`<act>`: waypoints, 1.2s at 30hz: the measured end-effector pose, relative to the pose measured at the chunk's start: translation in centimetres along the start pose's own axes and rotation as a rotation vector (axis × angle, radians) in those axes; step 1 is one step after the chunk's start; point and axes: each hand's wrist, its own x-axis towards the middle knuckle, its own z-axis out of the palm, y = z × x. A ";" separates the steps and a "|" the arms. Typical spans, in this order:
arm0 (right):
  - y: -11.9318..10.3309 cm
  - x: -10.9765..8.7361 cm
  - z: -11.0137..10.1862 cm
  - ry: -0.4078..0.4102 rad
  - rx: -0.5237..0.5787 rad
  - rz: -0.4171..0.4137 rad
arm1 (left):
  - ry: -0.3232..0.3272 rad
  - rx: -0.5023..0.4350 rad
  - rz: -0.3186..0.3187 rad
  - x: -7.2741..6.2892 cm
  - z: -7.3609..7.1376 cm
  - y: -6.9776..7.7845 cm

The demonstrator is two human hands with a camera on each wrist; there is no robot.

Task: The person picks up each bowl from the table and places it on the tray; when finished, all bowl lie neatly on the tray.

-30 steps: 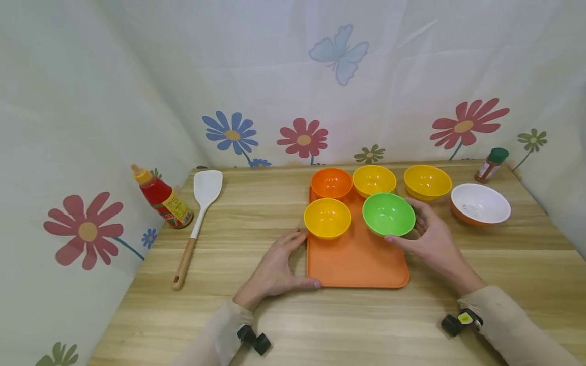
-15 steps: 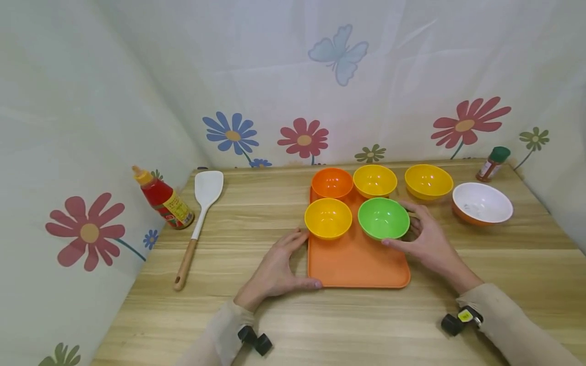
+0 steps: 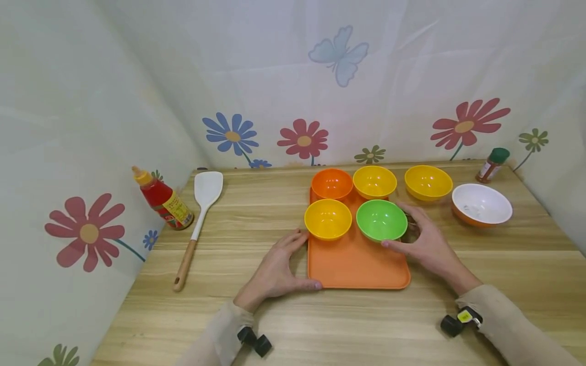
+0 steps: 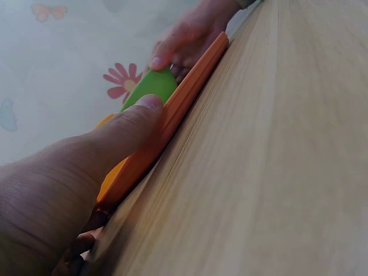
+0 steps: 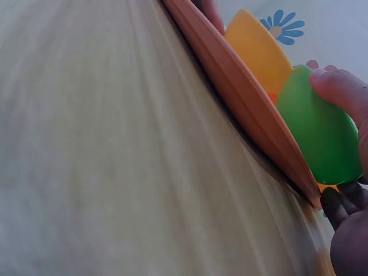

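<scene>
In the head view, a green bowl point(image 3: 382, 220) sits on an orange tray point(image 3: 359, 264), right of a yellow bowl point(image 3: 328, 219). My right hand point(image 3: 428, 244) holds the green bowl from its right, thumb at the near rim and fingers round the far side. My left hand point(image 3: 276, 269) grips the tray's front left corner, the thumb at the front edge and the fingers along the left side. The left wrist view shows that thumb point(image 4: 135, 123) against the tray rim. Behind, an orange bowl point(image 3: 332, 184) and another yellow bowl point(image 3: 375, 182) stand at the tray's back.
Right of the tray are a third yellow bowl point(image 3: 428, 182), a white-lined bowl point(image 3: 482, 204) and a green-capped spice jar point(image 3: 492, 165). On the left lie a white spatula point(image 3: 198, 223) with a wooden handle and a red sauce bottle point(image 3: 163, 199). A flowered curtain point(image 3: 256, 76) borders the table.
My right hand has brought the green bowl slightly left and nearer, beside the front yellow bowl on the tray. The left hand has stayed at the tray corner.
</scene>
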 end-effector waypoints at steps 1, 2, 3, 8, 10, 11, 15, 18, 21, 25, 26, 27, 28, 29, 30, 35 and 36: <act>0.0 0.0 0.0 -0.002 -0.003 0.006 | 0.000 -0.001 -0.001 0.0 0.0 0.0; 0.0 0.0 0.0 -0.005 -0.003 0.013 | -0.001 0.001 -0.001 0.0 0.0 0.0; 0.0 -0.1 -0.1 -0.007 -0.002 0.018 | -0.001 0.002 -0.003 0.0 0.0 0.0; -0.3 -0.2 0.0 -0.018 0.014 0.037 | -0.001 0.008 -0.007 -0.1 0.0 0.1; -0.4 -0.3 -0.1 -0.018 0.014 0.040 | -0.002 0.009 -0.006 -0.1 0.0 0.1; -0.4 -0.3 -0.1 -0.016 0.015 0.040 | -0.001 0.011 -0.004 -0.1 0.0 0.1; -0.4 -0.2 -0.3 0.001 0.015 0.030 | 0.002 0.011 0.004 -0.1 0.0 0.1; -0.6 -0.1 -0.6 0.016 0.040 0.020 | 0.002 0.005 0.004 -0.1 0.0 0.1; -0.7 0.0 -1.1 0.026 0.074 0.011 | 0.005 0.001 0.009 -0.1 0.0 0.1; -1.3 0.0 -2.0 0.051 0.078 0.012 | 0.007 0.009 0.011 0.0 0.0 -0.1; -1.4 0.0 -2.4 0.063 0.072 0.006 | 0.006 0.013 0.011 0.0 0.0 -0.1; -1.5 0.0 -2.8 0.077 0.062 0.003 | 0.006 0.015 0.011 0.0 0.0 -0.1; -1.6 0.0 -3.2 0.093 0.053 0.001 | 0.006 0.016 0.010 0.0 0.0 -0.1; -1.7 0.0 -3.7 0.109 0.047 -0.007 | 0.007 0.017 0.010 0.0 0.0 -0.1; -1.7 0.1 -4.3 0.130 0.039 -0.018 | 0.007 0.017 0.010 0.0 0.0 0.0; -1.5 0.1 -7.3 0.247 0.023 -0.053 | 0.004 0.019 0.010 0.0 0.0 0.1; -1.4 0.1 -7.9 0.270 0.023 -0.053 | 0.002 0.020 0.010 0.0 0.0 0.1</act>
